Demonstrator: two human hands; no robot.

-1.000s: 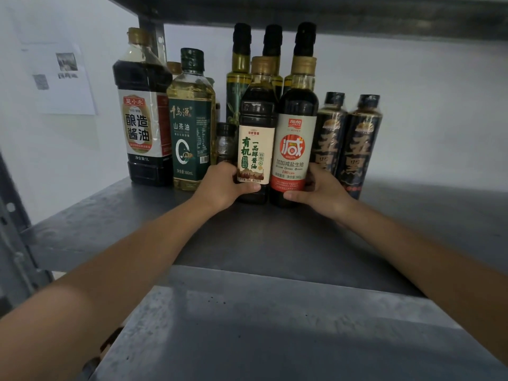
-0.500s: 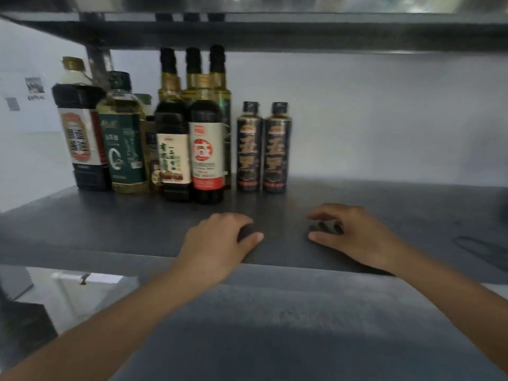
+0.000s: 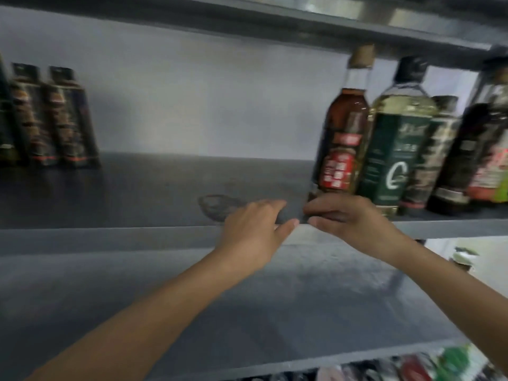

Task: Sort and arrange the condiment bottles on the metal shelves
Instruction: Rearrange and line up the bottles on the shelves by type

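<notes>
Frame blurred. Red-labelled sauce bottle [image 3: 343, 138] stands upright at the right of the metal shelf [image 3: 137, 188], just left of a green-labelled oil bottle [image 3: 395, 149]. Right hand [image 3: 354, 221] at its base, fingers curled; cannot tell whether they grip it. Left hand [image 3: 253, 229] beside it, fingers loose, holding nothing.
</notes>
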